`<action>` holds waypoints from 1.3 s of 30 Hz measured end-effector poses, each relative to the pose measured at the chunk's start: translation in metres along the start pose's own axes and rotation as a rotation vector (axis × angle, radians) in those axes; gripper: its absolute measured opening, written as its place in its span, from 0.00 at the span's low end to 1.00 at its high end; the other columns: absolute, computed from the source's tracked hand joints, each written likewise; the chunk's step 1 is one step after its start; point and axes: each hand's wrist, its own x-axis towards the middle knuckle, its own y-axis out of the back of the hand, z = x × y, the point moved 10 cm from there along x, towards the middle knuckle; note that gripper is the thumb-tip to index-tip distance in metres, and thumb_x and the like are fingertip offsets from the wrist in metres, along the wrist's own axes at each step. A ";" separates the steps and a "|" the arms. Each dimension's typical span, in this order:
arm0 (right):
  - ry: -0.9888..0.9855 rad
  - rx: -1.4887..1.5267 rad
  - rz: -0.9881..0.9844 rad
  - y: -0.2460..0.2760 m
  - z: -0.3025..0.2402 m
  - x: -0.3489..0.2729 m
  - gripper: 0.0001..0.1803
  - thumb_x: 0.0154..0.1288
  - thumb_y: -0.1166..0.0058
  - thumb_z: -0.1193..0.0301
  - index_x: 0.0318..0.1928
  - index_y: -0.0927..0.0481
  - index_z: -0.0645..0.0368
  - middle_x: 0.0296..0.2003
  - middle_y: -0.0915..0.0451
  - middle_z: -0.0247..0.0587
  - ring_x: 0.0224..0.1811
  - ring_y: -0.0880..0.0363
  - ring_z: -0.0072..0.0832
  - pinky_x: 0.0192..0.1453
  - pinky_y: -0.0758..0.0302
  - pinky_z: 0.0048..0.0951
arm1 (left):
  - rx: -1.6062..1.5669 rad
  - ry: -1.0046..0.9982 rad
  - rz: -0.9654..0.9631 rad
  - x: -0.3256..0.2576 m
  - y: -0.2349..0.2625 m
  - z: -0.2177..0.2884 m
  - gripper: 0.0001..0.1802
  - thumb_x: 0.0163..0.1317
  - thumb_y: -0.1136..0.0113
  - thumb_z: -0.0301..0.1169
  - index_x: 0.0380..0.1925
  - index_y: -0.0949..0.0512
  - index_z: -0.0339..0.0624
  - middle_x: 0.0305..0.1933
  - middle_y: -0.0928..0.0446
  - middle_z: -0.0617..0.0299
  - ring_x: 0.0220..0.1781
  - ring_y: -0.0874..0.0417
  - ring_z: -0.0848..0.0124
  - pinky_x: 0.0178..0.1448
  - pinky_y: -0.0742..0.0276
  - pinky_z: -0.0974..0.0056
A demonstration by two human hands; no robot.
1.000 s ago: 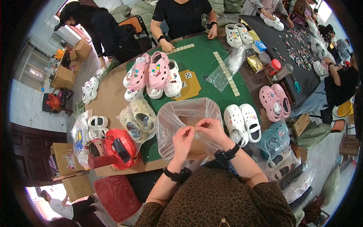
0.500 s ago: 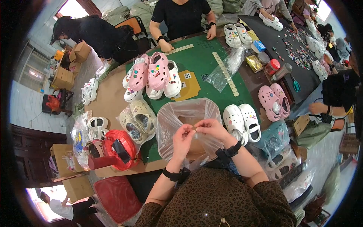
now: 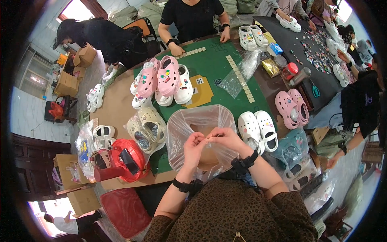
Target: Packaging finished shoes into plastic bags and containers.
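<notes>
My left hand (image 3: pixel 194 147) and my right hand (image 3: pixel 224 138) meet in front of my chest. Both pinch the near rim of a clear plastic bag (image 3: pixel 200 125) that lies open on the green mat (image 3: pixel 219 70). The fingertips almost touch each other. A pair of white clogs (image 3: pixel 258 131) sits just right of the bag. A pair of clogs wrapped in clear plastic (image 3: pixel 146 128) sits just left of it.
Pink and white clogs (image 3: pixel 163 80) are piled beyond the bag. Another pink pair (image 3: pixel 293 107) lies at the right. A red tape dispenser (image 3: pixel 123 160) stands at my left. Other people work along the far side and the right of the table.
My hands stay at the bag's rim, with the fingers working slightly. A person at the right edge has shifted their arm.
</notes>
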 end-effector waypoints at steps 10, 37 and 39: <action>0.032 -0.129 0.065 0.010 -0.005 -0.005 0.09 0.60 0.40 0.71 0.41 0.16 0.60 0.35 0.15 0.36 0.36 0.20 0.20 0.42 0.24 0.23 | 0.223 -0.029 -0.018 -0.003 0.002 0.003 0.07 0.61 0.39 0.23 0.39 0.22 0.36 0.33 0.24 0.71 0.35 0.27 0.84 0.41 0.31 0.77; 0.388 -0.684 0.589 0.042 -0.061 -0.027 0.08 0.50 0.39 0.77 0.31 0.24 0.59 0.29 0.21 0.38 0.32 0.23 0.36 0.37 0.25 0.33 | 0.622 -0.176 0.055 -0.008 -0.003 0.022 0.08 0.55 0.36 0.28 0.33 0.19 0.34 0.31 0.20 0.59 0.30 0.21 0.73 0.37 0.25 0.68; 0.424 -0.703 0.558 0.044 -0.067 -0.025 0.08 0.52 0.39 0.76 0.32 0.23 0.60 0.29 0.21 0.39 0.31 0.22 0.36 0.37 0.24 0.33 | 0.606 -0.216 0.059 -0.013 0.001 0.018 0.10 0.55 0.36 0.28 0.36 0.20 0.35 0.33 0.20 0.58 0.32 0.21 0.72 0.38 0.24 0.68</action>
